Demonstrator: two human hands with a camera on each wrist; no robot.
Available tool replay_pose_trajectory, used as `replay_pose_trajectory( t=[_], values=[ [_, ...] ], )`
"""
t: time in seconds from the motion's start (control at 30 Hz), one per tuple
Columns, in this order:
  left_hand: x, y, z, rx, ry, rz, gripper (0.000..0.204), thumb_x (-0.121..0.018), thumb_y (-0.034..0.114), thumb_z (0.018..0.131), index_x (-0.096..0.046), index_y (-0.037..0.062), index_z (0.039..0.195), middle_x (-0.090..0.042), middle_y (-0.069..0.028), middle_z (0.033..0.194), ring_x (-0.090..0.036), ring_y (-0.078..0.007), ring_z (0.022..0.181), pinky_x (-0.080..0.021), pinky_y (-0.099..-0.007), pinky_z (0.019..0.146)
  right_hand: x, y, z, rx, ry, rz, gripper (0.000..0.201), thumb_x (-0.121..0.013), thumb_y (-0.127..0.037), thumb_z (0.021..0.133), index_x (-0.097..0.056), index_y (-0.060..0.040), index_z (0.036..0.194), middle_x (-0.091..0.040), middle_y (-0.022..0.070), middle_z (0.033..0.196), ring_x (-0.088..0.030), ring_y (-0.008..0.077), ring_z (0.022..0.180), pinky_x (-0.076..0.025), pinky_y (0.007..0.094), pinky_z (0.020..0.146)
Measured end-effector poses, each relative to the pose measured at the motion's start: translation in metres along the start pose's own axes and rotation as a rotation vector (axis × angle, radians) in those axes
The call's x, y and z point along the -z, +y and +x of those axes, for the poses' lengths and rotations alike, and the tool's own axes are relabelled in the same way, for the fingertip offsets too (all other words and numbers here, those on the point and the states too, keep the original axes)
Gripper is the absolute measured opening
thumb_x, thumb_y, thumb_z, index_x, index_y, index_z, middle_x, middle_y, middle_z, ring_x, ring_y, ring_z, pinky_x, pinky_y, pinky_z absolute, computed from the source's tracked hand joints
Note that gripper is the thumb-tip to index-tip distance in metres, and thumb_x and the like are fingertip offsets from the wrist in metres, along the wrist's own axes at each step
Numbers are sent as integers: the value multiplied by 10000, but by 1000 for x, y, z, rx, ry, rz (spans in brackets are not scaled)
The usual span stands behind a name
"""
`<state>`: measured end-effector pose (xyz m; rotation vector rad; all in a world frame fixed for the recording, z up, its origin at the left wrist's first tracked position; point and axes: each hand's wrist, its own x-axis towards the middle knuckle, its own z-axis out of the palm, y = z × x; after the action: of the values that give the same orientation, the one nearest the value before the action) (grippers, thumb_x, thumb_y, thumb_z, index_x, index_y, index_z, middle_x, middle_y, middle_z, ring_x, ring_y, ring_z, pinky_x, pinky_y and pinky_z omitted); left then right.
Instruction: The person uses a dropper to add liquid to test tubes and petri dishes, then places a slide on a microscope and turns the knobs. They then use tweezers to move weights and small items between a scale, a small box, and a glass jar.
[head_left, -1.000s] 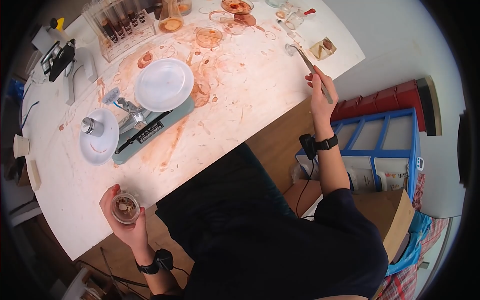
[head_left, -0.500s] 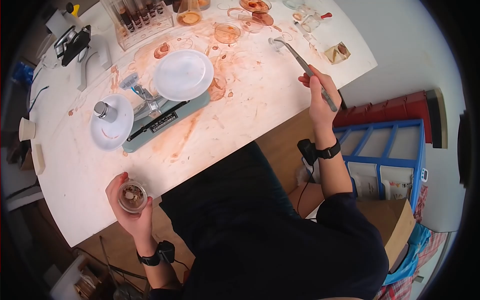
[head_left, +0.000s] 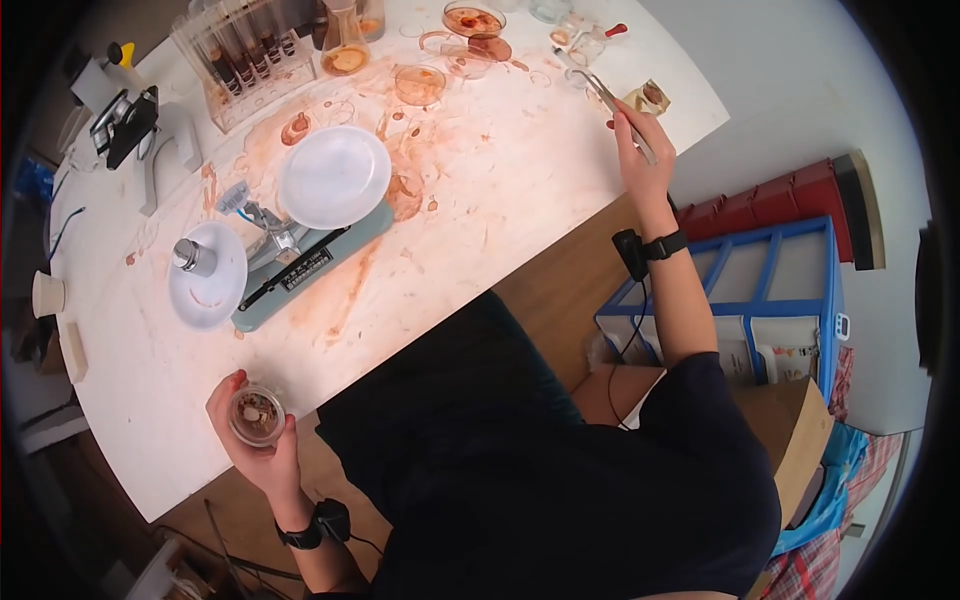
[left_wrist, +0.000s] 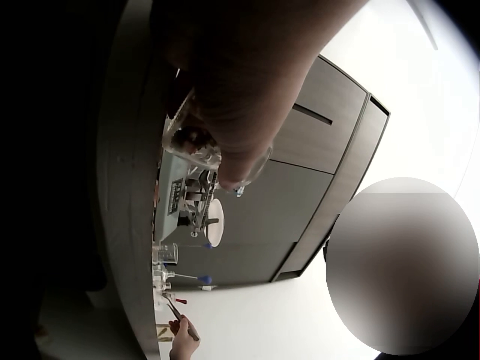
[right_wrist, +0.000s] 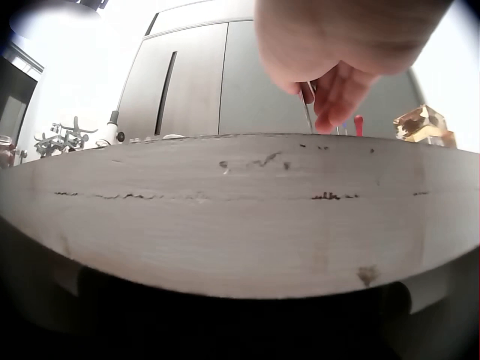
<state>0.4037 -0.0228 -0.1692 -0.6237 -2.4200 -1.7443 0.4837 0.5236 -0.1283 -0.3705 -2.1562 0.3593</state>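
My left hand [head_left: 272,470] grips a small round glass jar [head_left: 257,416] with brownish bits and a paler piece inside, just over the table's near left edge. The jar also shows in the left wrist view, partly covered by the hand. My right hand [head_left: 648,160] pinches metal tweezers [head_left: 624,108] with a bent tip, which points toward small glassware on the far right of the table. A small clear piece [head_left: 575,76] shows at the tip. Close beside that hand lies a yellowish block [head_left: 650,97] with a dark spot.
A balance [head_left: 310,270] with two white pans stands mid-table, a metal weight [head_left: 193,257] on its left pan. Behind it are a test tube rack [head_left: 262,90], a flask [head_left: 345,55] and petri dishes [head_left: 420,85]. A microscope [head_left: 130,125] stands left. Reddish stains mark the tabletop.
My right hand with the tweezers swung left, then back right, and now reaches farther forward near the small glassware. My left hand keeps its hold on the jar. The head view shifted slightly.
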Motion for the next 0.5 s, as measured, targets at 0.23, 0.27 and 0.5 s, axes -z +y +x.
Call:
replay_pose_trajectory(
  t=[0.23, 0.27, 0.5],
  values=[
    [-1, 2, 0, -1, -6, -6, 672, -781, 211, 797, -489, -3, 1363, -507, -162, 1344, -510, -272, 1250, -405, -383, 1058, -21, 15, 26, -16, -94, 60, 185, -654, -57, 946, -726, 5, 1104, -693, 93, 862, -686, 151, 769, -508, 252, 679],
    [-1, 2, 0, 0, -16, -3, 646, -745, 183, 808, -483, -12, 1365, -501, -163, 1354, -497, -274, 1269, -390, -386, 1074, -24, 16, 29, -37, -100, 76, 189, -660, -53, 937, -728, 0, 1104, -693, 98, 866, -688, 158, 766, -512, 255, 681],
    [-2, 3, -1, -4, -18, -1, 618, -696, 123, 816, -472, -16, 1375, -496, -159, 1368, -482, -271, 1292, -372, -386, 1095, -38, 24, 42, -10, -121, 114, 197, -656, -82, 955, -721, 10, 1118, -695, 89, 877, -682, 134, 782, -501, 237, 668]
  ],
)
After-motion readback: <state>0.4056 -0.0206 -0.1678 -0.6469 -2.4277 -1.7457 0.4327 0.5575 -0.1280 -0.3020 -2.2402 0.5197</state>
